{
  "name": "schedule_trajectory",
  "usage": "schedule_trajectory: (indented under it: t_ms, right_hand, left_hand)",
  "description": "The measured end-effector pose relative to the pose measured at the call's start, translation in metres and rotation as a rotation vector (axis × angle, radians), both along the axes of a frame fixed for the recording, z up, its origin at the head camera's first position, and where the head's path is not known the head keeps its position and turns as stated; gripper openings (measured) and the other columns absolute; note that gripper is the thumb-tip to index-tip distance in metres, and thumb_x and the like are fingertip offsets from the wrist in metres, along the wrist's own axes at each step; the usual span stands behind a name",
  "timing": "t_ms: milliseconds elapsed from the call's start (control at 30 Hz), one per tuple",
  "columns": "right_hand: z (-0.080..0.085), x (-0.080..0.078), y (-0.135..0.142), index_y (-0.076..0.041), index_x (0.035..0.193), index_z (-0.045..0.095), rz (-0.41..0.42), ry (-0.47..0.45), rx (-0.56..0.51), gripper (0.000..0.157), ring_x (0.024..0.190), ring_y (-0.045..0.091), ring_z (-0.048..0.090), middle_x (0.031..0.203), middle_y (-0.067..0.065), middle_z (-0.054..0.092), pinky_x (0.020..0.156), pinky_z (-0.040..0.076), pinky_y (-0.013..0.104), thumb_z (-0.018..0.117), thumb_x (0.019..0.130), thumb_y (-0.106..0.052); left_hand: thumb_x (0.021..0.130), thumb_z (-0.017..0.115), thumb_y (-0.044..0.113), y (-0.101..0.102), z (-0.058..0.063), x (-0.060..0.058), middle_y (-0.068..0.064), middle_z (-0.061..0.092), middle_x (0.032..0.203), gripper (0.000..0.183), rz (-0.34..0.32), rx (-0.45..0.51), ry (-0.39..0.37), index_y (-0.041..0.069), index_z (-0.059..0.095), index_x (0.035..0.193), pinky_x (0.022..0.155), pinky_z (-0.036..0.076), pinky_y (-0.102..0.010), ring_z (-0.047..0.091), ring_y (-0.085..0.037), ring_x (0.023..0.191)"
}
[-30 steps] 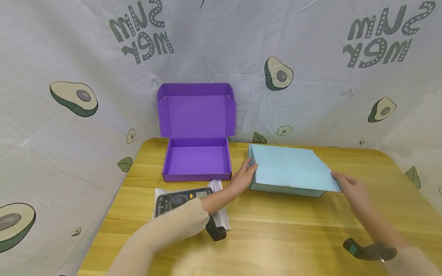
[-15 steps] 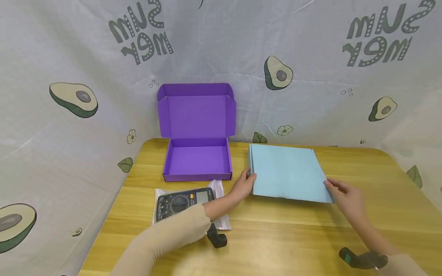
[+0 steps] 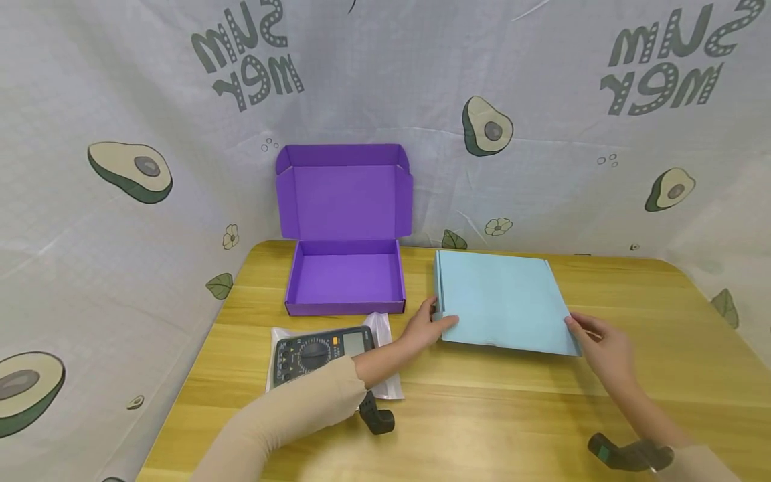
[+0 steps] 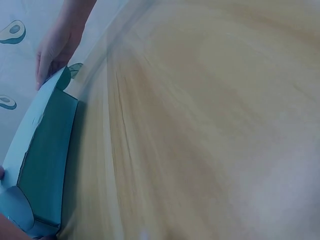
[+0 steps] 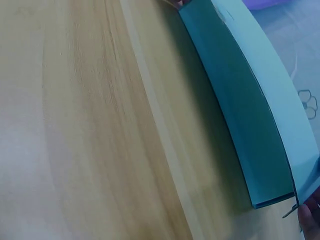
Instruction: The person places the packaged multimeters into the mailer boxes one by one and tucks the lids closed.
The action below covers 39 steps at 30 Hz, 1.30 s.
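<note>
A light blue cardboard box [image 3: 502, 301] lies on the right half of the table, its lid folded down over the top. My left hand [image 3: 426, 327] grips its near left corner, thumb on the lid and fingers at the side. At the near right corner, my right hand [image 3: 610, 351] pinches the lid's edge between thumb and fingers. In the left wrist view, a curved tuck flap [image 4: 16, 206] shows by the left hand. The right wrist view shows the lid's front edge standing slightly out from the box front [image 5: 240, 105]. What the box holds is hidden.
To the left stands a purple box [image 3: 343, 311] with its lid raised. In front of it a black multimeter [image 3: 313, 353] lies on a clear plastic bag [image 3: 391, 385], partly under the left forearm. A printed cloth [image 3: 542, 194] hangs behind the wooden table [image 3: 482, 415].
The right hand has brought the lid's near right corner down and left, lowering the front flap. The left hand has slid nearer, its thumb now on the lid's corner.
</note>
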State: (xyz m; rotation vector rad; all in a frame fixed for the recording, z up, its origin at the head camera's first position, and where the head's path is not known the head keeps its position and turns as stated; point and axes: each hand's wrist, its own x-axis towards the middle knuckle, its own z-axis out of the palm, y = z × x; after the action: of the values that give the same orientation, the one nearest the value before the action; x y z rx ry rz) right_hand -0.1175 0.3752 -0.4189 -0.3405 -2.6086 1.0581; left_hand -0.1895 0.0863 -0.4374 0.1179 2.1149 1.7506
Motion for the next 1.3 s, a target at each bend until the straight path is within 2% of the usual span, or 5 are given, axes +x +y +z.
schedule_trajectory:
  t_ms: [233,500,700,1033,1300]
  right_hand:
    - [-0.003,0.005,-0.007,0.011,0.124,0.050,0.042,0.041,-0.008,0.051,0.084,-0.027,0.037,0.113,0.015,0.063,0.067,0.037,-0.004,0.058,0.091,-0.028]
    - [-0.002,0.010,0.001,0.017,0.133,0.032,0.139,-0.266,0.037,0.066,0.115,0.053,0.040,0.129,0.040,0.038,0.082,0.048,0.044,0.034,0.099,-0.039]
    - [0.004,0.010,0.010,0.020,0.134,0.027,0.204,-0.366,0.019,0.069,0.120,0.057,0.029,0.132,0.042,0.029,0.090,0.034,0.063,0.029,0.100,-0.040]
    - [0.012,0.012,0.013,0.024,0.130,0.027,0.284,-0.395,-0.021,0.064,0.082,0.015,0.068,0.127,0.042,0.037,0.081,0.050,0.045,0.033,0.101,-0.032]
    - [0.013,0.014,0.013,0.023,0.131,0.026,0.284,-0.407,-0.004,0.064,0.085,0.028,0.068,0.122,0.041,0.043,0.081,0.049,0.048,0.033,0.101,-0.032]
  left_hand:
    - [0.085,0.067,0.030,-0.009,-0.004,0.007,-0.013,0.048,0.136,0.068,-0.002,-0.051,0.102,0.006,0.037,0.141,0.094,0.046,-0.034,0.049,-0.028,0.121]
    - [0.088,0.063,0.019,-0.013,0.000,0.016,-0.022,0.052,0.127,0.055,0.010,-0.019,0.206,-0.006,0.043,0.133,0.087,0.049,-0.026,0.054,-0.028,0.115]
    - [0.090,0.061,0.023,-0.012,0.001,0.020,-0.021,0.057,0.122,0.052,0.026,-0.018,0.190,-0.007,0.046,0.130,0.084,0.050,-0.026,0.057,-0.027,0.111]
    - [0.089,0.062,0.025,-0.012,0.002,0.023,-0.019,0.060,0.117,0.048,0.054,-0.006,0.136,-0.003,0.052,0.127,0.081,0.052,-0.027,0.059,-0.026,0.108]
    - [0.087,0.064,0.031,-0.014,0.004,0.024,-0.014,0.063,0.115,0.048,0.061,-0.052,0.118,0.001,0.056,0.125,0.082,0.052,-0.029,0.061,-0.022,0.106]
